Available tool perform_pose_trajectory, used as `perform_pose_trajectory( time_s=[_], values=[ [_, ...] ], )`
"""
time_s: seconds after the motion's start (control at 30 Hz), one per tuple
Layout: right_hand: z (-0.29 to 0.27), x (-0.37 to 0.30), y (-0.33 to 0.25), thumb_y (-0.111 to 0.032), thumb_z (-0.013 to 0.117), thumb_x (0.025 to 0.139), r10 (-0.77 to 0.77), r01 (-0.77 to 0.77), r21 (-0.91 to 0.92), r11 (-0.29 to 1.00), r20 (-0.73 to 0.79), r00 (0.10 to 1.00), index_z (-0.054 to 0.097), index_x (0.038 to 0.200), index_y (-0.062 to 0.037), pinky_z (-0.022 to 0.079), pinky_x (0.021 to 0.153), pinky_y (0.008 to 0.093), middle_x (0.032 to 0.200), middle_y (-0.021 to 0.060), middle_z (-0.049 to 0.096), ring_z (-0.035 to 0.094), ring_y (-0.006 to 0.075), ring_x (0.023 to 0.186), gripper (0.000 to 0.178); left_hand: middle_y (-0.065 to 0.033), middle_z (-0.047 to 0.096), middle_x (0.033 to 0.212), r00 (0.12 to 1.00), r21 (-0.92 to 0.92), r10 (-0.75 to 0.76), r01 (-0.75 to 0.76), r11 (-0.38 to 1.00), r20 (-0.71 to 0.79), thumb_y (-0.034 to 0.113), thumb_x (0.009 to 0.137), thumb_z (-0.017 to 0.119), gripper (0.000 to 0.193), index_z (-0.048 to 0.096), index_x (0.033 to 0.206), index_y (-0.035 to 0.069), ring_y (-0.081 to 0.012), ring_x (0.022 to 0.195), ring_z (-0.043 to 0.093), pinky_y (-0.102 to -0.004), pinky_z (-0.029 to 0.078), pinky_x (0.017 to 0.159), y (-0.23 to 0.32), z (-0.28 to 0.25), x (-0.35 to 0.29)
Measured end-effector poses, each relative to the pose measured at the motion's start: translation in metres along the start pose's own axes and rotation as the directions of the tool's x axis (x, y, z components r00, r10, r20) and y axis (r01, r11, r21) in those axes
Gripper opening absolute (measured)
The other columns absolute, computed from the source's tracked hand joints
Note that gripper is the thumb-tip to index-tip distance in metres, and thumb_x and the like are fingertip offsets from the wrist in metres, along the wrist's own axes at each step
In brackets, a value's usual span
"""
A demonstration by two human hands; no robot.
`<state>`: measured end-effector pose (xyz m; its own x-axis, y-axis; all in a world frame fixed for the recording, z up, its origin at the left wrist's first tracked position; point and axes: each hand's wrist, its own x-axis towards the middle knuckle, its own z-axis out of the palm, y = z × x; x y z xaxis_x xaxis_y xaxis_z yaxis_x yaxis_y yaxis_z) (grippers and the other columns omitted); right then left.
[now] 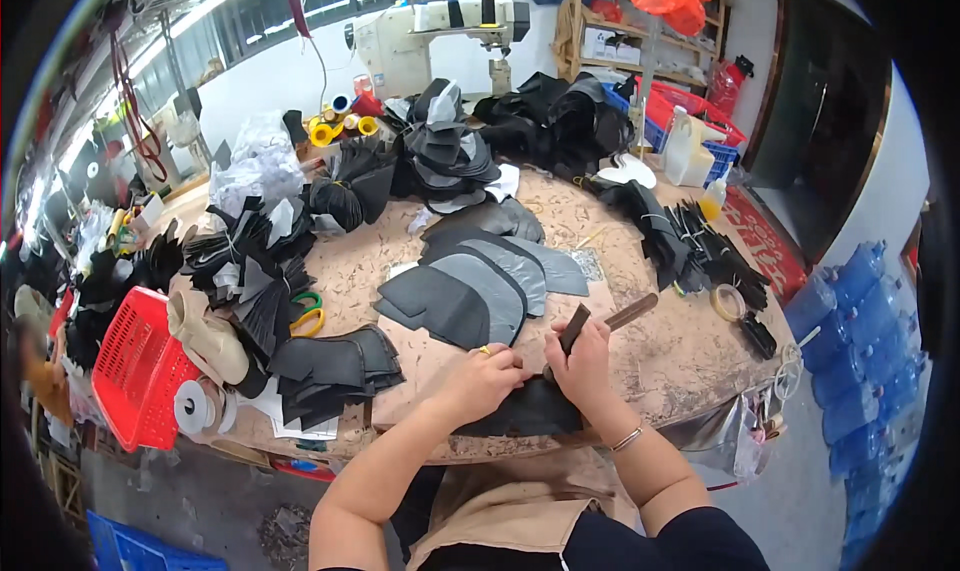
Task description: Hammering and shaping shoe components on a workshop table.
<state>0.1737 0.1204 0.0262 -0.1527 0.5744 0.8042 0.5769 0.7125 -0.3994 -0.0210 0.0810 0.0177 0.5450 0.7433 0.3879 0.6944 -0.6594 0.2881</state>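
Note:
My left hand [482,381], a yellow ring on one finger, has its fingers curled together at the edge of a black leather-like piece [525,411] near the table's front edge. Beside it, my right hand [580,363] is closed around a dark flat-handled tool [575,329] that points upward; its lower end is hidden by the fingers. A brown strip-like tool [632,312] sticks out just beyond that hand. Ahead of both hands lie fanned-out black and grey cut pieces [450,296]. Left of them is a stack of black pieces [335,366].
A sewing machine [440,41] stands at the back behind heaps of black pieces [560,116]. To the left are a red basket [140,371], a beige shoe form [210,336] and scissors [308,321]. A tape roll [728,303] lies right; blue water jugs [865,361] are stacked beyond the table.

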Motion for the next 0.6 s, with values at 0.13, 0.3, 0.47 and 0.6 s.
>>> perform_pose_trajectory(
  time_s=[0.13, 0.3, 0.47, 0.6],
  values=[
    [-0.01, 0.015, -0.013, -0.013, 0.067, 0.081, 0.086, -0.088, 0.067, 0.994, 0.032, 0.996, 0.059, 0.086, -0.0043, 0.039, 0.082, 0.0405, 0.08, 0.0079, 0.062, 0.058, 0.0283, 0.076, 0.013, -0.0022, 0.061, 0.104, 0.99, 0.174, 0.121, -0.107, 0.979, -0.072, 0.014, 0.08, 0.061, 0.026, 0.067, 0.105, 0.015, -0.0217, 0.104, 0.058, -0.035, 0.049, 0.083, 0.003, 0.003, -0.005],
    [0.01, 0.002, -0.012, -0.014, 0.066, 0.083, -0.04, 0.04, -0.043, 0.998, 0.004, 0.999, 0.059, 0.088, -0.0044, 0.04, 0.08, 0.0416, 0.08, 0.0079, 0.062, 0.058, 0.0291, 0.075, 0.013, 0.0004, 0.062, 0.102, 0.99, 0.209, 0.114, -0.096, 0.973, -0.079, 0.013, 0.078, 0.064, 0.023, 0.07, 0.1, 0.015, -0.021, 0.099, 0.059, -0.0343, 0.05, 0.081, 0.008, 0.001, -0.004],
    [0.011, 0.006, -0.001, -0.014, 0.067, 0.082, -0.019, 0.017, 0.036, 0.999, 0.043, 0.999, 0.059, 0.088, -0.0049, 0.04, 0.08, 0.0411, 0.081, 0.0072, 0.062, 0.058, 0.0294, 0.075, 0.014, 0.0, 0.062, 0.103, 0.999, -0.003, -0.053, 0.053, 0.999, -0.005, 0.013, 0.08, 0.062, 0.02, 0.07, 0.098, 0.016, -0.0216, 0.099, 0.058, -0.0359, 0.05, 0.081, -0.006, -0.005, -0.003],
    [0.0, 0.016, -0.016, -0.013, 0.068, 0.081, -0.032, 0.034, 0.079, 0.996, -0.023, 0.999, 0.059, 0.087, -0.0048, 0.04, 0.08, 0.0405, 0.08, 0.0072, 0.063, 0.057, 0.0298, 0.075, 0.013, -0.0007, 0.063, 0.1, 1.0, 0.104, 0.01, -0.01, 0.994, -0.002, 0.012, 0.08, 0.063, 0.018, 0.07, 0.096, 0.015, -0.0221, 0.099, 0.058, -0.0358, 0.05, 0.083, -0.001, -0.009, -0.008]
  ],
)
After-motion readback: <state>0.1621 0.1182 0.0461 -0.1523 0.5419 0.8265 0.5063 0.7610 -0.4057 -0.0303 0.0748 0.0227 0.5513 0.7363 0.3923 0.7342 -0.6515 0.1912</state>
